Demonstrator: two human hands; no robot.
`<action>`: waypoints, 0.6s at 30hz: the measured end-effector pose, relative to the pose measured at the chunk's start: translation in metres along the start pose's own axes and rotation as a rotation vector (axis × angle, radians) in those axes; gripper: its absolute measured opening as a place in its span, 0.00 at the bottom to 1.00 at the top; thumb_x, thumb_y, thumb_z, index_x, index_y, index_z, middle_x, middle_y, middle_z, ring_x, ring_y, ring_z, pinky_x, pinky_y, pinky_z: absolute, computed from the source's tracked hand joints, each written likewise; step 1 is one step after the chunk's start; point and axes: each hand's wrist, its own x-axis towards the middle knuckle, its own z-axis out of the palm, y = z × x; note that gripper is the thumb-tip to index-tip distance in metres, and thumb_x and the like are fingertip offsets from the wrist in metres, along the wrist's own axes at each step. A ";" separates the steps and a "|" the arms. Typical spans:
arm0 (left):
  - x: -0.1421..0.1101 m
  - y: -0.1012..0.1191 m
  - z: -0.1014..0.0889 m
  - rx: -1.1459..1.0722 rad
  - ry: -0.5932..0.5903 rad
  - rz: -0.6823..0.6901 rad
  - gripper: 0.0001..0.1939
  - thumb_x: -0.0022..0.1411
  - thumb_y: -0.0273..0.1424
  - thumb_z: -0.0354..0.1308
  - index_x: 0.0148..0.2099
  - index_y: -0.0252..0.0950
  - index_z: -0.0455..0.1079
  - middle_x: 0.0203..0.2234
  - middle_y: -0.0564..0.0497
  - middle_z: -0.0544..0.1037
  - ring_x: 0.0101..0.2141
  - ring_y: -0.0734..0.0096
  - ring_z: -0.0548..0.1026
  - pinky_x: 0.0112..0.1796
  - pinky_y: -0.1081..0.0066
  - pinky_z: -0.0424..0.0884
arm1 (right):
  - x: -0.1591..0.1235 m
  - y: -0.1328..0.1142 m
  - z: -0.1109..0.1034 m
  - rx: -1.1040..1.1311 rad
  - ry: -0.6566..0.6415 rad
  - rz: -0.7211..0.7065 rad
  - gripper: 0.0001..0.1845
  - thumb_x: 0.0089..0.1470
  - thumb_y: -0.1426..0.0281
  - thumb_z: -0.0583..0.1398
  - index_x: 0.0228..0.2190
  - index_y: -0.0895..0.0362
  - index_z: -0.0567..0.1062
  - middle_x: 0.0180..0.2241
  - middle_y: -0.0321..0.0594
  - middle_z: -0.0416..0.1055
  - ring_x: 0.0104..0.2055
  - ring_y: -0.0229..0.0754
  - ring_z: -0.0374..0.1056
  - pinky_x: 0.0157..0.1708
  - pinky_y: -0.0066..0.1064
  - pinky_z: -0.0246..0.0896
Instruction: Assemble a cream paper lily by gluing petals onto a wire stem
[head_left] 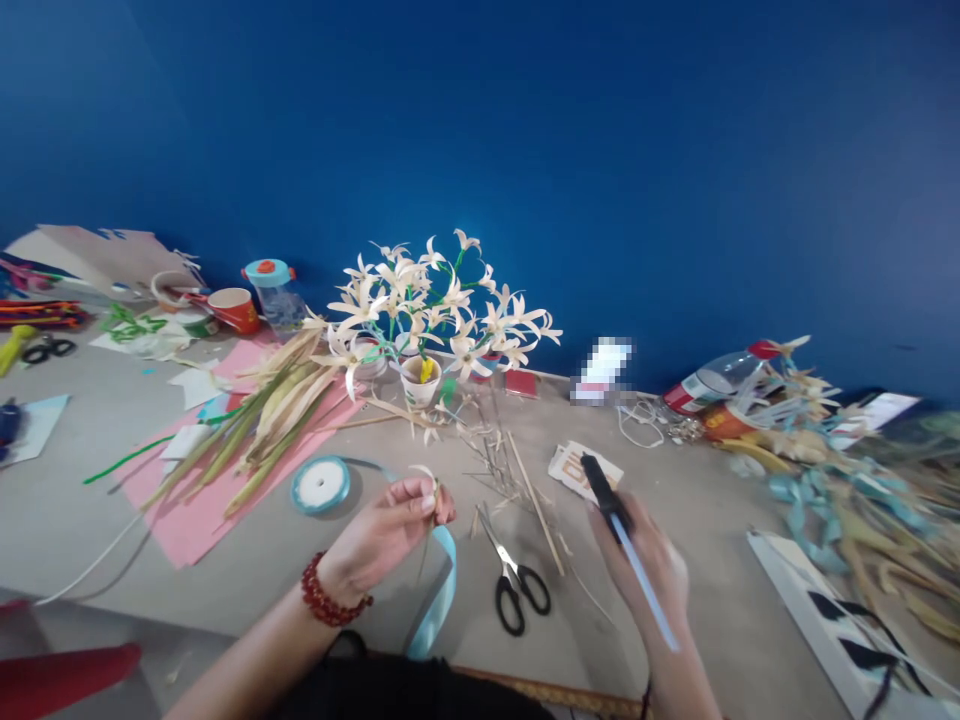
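Note:
My left hand [390,530], with a red bead bracelet on the wrist, pinches a thin dried leaf strip [433,480] between thumb and fingers above the table. My right hand [645,570] grips a black glue gun [604,490] with a pale glue stick [645,590] running back over the hand; its black tip points away toward a small printed card [574,465]. Black-handled scissors [514,580] lie between my hands. A light blue ribbon [442,590] trails under my left hand from a spool [320,484].
A bunch of cream paper-like flowers [427,305] stands in a small cup [420,380] at the back. Dried leaves [262,420] lie on pink paper [187,520]. Cups, a jar and more scissors sit far left; a bottle [712,380] and blue-and-tan scraps [840,490] crowd the right.

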 end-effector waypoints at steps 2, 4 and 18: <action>-0.002 0.000 -0.007 0.075 0.037 0.039 0.05 0.61 0.27 0.62 0.32 0.34 0.73 0.27 0.50 0.72 0.35 0.68 0.69 0.47 0.63 0.60 | 0.007 0.019 0.010 -0.086 -0.103 0.005 0.16 0.60 0.57 0.53 0.45 0.51 0.70 0.39 0.43 0.77 0.32 0.49 0.75 0.23 0.31 0.58; -0.004 0.000 -0.012 0.127 0.060 0.055 0.03 0.61 0.27 0.61 0.33 0.35 0.73 0.28 0.50 0.73 0.36 0.67 0.69 0.47 0.62 0.60 | 0.012 0.034 0.019 -0.133 -0.156 -0.023 0.16 0.60 0.61 0.52 0.48 0.51 0.67 0.45 0.44 0.75 0.32 0.48 0.75 0.23 0.32 0.58; -0.005 0.037 -0.030 0.223 0.122 0.230 0.06 0.61 0.30 0.61 0.31 0.35 0.72 0.27 0.50 0.71 0.36 0.66 0.69 0.46 0.63 0.63 | 0.024 0.017 0.004 0.149 -0.039 -0.370 0.15 0.60 0.61 0.54 0.45 0.53 0.70 0.48 0.47 0.71 0.44 0.50 0.72 0.41 0.39 0.67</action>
